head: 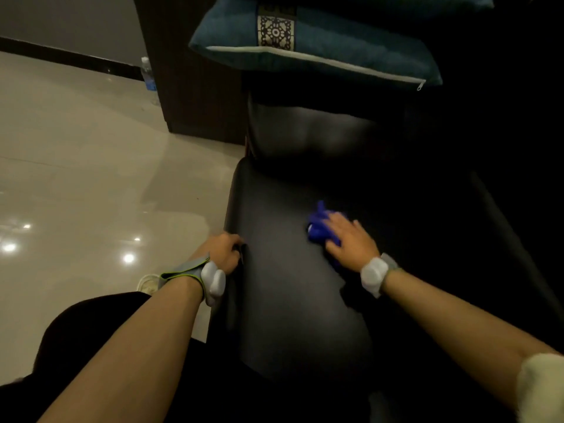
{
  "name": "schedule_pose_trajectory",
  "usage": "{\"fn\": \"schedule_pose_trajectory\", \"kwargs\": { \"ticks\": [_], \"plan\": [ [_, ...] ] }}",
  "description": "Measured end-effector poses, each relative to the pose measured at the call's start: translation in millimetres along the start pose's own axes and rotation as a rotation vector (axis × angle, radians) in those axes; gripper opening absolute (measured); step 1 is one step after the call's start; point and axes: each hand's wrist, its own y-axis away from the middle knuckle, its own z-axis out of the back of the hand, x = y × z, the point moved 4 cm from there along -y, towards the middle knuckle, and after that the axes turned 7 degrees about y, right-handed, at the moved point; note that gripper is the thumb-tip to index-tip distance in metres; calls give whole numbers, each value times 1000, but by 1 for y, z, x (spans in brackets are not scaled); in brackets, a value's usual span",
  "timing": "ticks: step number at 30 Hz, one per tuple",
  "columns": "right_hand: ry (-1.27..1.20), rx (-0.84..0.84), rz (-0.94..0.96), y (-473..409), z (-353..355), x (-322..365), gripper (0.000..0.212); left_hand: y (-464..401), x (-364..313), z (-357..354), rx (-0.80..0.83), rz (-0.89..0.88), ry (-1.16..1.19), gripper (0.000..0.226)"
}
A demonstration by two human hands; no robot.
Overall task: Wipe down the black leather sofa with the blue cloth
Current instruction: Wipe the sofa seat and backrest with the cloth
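Black sofa [283,288], blue cloth [320,230], teal, seemingly lattice-patterned cushion [335,47]

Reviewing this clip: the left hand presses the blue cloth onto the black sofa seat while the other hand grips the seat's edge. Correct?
Not quite. The head view shows the right hand pressing the blue cloth onto the black sofa seat; the left hand grips the seat's edge.

left hand [224,250] curled gripping, right hand [351,239] flat, palm down

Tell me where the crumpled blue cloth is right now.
In the head view, the crumpled blue cloth lies on the black leather sofa seat, right of centre, pressed under the right hand.
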Motion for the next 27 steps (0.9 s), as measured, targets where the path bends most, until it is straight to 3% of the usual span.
{"fn": "schedule_pose_trajectory", "kwargs": {
  "ticks": [2,4,6,8,11,14,17,19,21,24,27],
  "plan": [
    [-117,-124,-330,-4,4,-16,65,-4,-2,-1,-7,0,-10,38],
    [-84,-144,-345,11,-4,-2,67,-9,-5,-1,-26,-23,-15,37],
    [-50,-90,8,39,-14,30,70,-14,-12,-1,-33,-88,-50,42],
    [-11,-11,396,84,-24,54,70,-17,-22,-6,8,-148,-175,64],
    [50,62,625,149,-37,44,68,-21,-33,-17,109,-171,-334,105],
    [3,-6,442,179,-32,-14,62,-26,-39,-30,207,-144,-362,114],
    [-58,-148,-157,176,-22,-98,64,-29,-48,-33,239,-119,-453,111],
    [-159,-127,-592,169,-20,-140,59,-30,-53,-28,242,-107,-476,107],
    [-276,-148,-807,163,-20,-149,49,-30,-56,-28,297,-86,-501,104],
    [-192,-168,-801,156,-21,-112,54,-31,-66,-30,360,-43,-571,103],
    [-103,-182,-286,172,-26,-44,67,-32,-75,-38,363,18,-578,104]
  ]
}}
